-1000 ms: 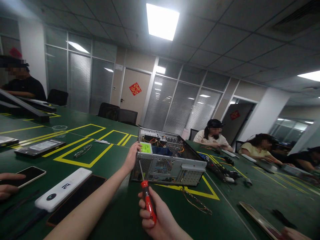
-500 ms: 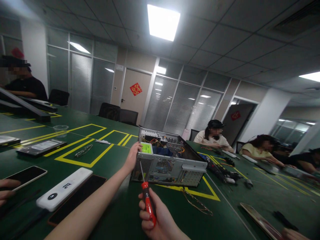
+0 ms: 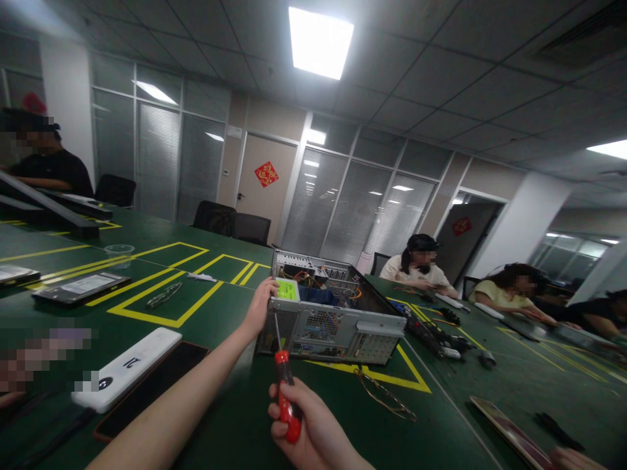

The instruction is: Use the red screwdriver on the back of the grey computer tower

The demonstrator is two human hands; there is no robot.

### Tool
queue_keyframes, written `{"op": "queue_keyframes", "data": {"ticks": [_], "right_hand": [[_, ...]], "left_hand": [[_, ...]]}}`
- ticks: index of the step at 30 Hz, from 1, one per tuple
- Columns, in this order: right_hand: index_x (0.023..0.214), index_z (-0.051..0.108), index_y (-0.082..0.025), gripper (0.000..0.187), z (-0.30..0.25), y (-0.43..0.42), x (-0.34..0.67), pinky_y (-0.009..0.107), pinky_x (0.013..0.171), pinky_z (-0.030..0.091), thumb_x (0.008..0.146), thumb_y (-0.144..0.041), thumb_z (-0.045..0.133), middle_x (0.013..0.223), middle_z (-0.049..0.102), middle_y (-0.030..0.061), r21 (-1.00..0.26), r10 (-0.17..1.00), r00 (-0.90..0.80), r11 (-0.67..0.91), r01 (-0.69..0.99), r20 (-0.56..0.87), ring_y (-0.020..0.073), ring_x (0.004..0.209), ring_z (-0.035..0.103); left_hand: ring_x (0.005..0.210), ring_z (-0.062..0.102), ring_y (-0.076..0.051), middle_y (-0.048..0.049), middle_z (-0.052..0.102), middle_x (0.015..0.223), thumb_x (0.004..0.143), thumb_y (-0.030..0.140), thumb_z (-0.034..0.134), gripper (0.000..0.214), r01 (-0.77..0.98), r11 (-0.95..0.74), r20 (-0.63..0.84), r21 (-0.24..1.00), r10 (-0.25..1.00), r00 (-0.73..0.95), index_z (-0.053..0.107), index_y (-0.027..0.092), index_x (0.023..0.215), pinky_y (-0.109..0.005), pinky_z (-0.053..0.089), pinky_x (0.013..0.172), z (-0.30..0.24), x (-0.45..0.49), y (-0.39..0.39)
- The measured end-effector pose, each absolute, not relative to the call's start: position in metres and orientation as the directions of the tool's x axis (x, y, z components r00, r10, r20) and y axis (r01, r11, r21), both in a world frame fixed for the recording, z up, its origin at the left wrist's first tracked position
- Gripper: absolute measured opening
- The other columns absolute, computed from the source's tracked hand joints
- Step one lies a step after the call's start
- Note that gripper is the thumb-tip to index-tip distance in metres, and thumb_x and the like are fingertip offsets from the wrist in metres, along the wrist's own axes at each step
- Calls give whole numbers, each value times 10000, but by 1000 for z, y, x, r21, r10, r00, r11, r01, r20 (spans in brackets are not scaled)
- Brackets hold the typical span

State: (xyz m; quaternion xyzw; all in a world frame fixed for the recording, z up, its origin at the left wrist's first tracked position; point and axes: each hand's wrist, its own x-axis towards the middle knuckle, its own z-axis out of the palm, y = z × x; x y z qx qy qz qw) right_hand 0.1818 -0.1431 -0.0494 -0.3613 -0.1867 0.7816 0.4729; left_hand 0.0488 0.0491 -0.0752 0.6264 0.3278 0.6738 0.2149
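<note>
An open desktop computer case [image 3: 349,331] lies on the green table, its perforated rear panel facing me and wires showing inside. My left hand [image 3: 261,308] is closed over its left edge, beside a power supply with a bright green label [image 3: 287,290]; some fingertips are hidden. In my right hand [image 3: 307,418] is a red and black screwdriver [image 3: 287,398], fingers wrapped around the handle. Its shaft points up and away, and the tip is at the left part of the rear panel. Whether it sits in a screw is too small to tell.
Left of my arm lie a white power bank [image 3: 130,369], a dark phone [image 3: 157,385] and a hard drive [image 3: 81,287]. Eyeglasses [image 3: 385,395] lie before the case. Cables and dark parts [image 3: 435,336] are on its right. Another person's hand [image 3: 24,365] is at far left.
My right hand and the screwdriver handle have shifted slightly left, with the handle more upright. My left hand and the case look unmoved. The hand at far left has moved.
</note>
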Motion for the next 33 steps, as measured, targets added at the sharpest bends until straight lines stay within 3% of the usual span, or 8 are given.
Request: {"op": "queue_keyframes", "data": {"ticks": [1, 6, 9, 13, 17, 24, 29, 33], "right_hand": [[814, 572, -110, 19, -47, -144, 181, 136, 433, 348, 831, -119, 571, 705, 652, 41, -617, 866, -289, -495, -611, -409, 81, 528, 558], [919, 597, -77, 355, -38, -141, 181, 192, 490, 453, 961, -353, 377, 650, 619, 38, -508, 785, -311, -593, -625, -535, 114, 544, 593], [1024, 596, -132, 422, -39, -139, 185, 164, 385, 363, 969, -443, 316, 614, 595, 11, -517, 745, -400, -661, -543, -533, 87, 426, 500], [934, 604, -145, 311, -44, -140, 190, 102, 336, 183, 928, -421, 460, 572, 549, -14, -508, 764, -433, -643, -573, -478, 32, 376, 359], [735, 556, -125, 208, -45, -141, 191, 83, 350, 182, 805, -284, 670, 588, 550, -16, -516, 787, -413, -615, -597, -459, 7, 407, 357], [865, 612, -97, 302, -39, -141, 193, 148, 434, 402, 879, -392, 546, 725, 646, 50, -517, 774, -420, -631, -578, -474, 93, 533, 577], [969, 622, -91, 411, -38, -140, 196, 116, 341, 249, 943, -436, 401, 613, 576, 13, -511, 730, -521, -682, -523, -442, 39, 383, 405], [837, 624, -102, 309, -42, -138, 198, 93, 332, 159, 910, -378, 505, 574, 536, -10, -517, 759, -494, -650, -557, -424, 9, 377, 288]], "left_hand": [[1259, 464, -212, -83, 617, 1071, 941, 416, 260, 396, 124, -695, 706, 708, 698, -121, 531, 210, 740, -391, 303, 1141, -75, 49, 49], [1247, 474, -214, -85, 621, 1068, 940, 411, 264, 398, 117, -696, 706, 709, 696, -136, 541, 208, 739, -395, 309, 1139, -76, 49, 49], [1260, 465, -216, -86, 621, 1072, 938, 409, 267, 396, 109, -686, 694, 719, 707, -134, 538, 208, 731, -399, 298, 1145, -75, 49, 49], [1279, 449, -214, -82, 618, 1083, 935, 403, 272, 386, 105, -665, 673, 740, 728, -131, 533, 209, 727, -396, 295, 1146, -74, 49, 48], [1281, 443, -212, -79, 615, 1093, 937, 400, 274, 380, 103, -665, 672, 740, 729, -125, 530, 209, 729, -387, 289, 1146, -74, 49, 48], [1276, 449, -218, -79, 619, 1083, 938, 404, 277, 382, 100, -673, 681, 733, 721, -129, 535, 211, 732, -395, 292, 1146, -74, 50, 48], [1248, 472, -215, -78, 626, 1062, 933, 425, 273, 393, 105, -685, 693, 721, 708, -134, 526, 212, 720, -387, 304, 1140, -73, 50, 48], [1251, 468, -220, -82, 620, 1059, 930, 439, 270, 398, 105, -687, 695, 719, 707, -132, 518, 212, 717, -389, 298, 1140, -73, 50, 49]]}}
